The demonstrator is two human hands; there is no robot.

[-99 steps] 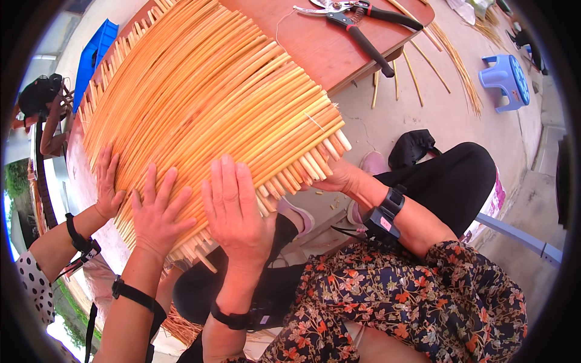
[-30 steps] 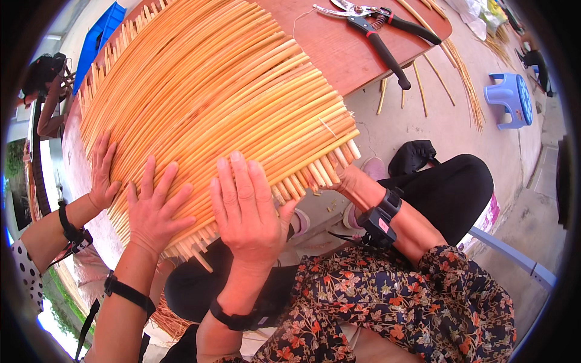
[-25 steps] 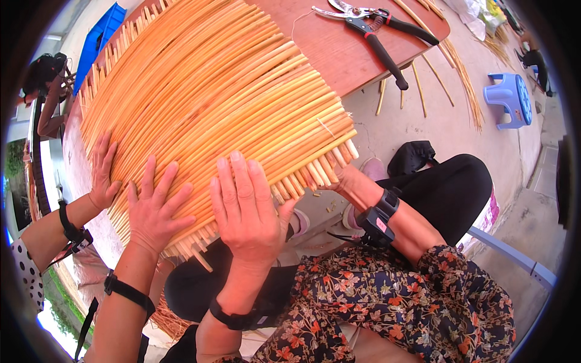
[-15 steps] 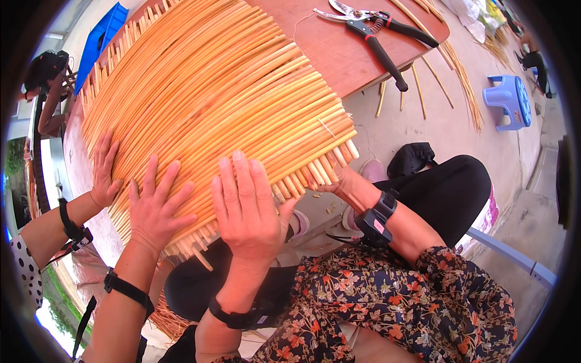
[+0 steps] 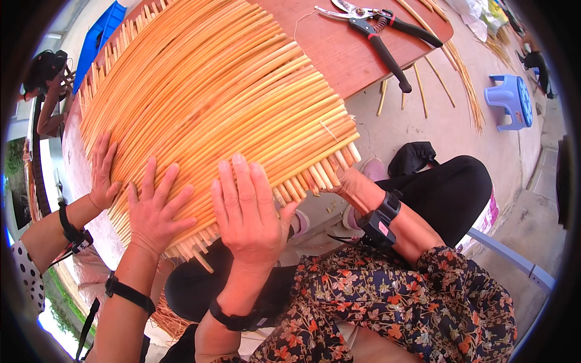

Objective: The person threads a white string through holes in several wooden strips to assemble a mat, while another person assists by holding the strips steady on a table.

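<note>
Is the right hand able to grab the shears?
Probably, with a stretch: the right hand is partly under the mat, but the shears lie uncovered on the table, one handle jutting past its edge.

The left hand (image 5: pixel 250 215) lies flat, fingers (image 5: pixel 244 181) extended; the right hand (image 5: pixel 348 183) points inward, fingertips hidden.

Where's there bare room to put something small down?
On the red-brown table, between the stick mat and the pruning shears; on the floor, between the black bag and the blue plastic stool. The mat's near edge is crowded: your left hand, your right hand and a co-worker's hands are there.
</note>
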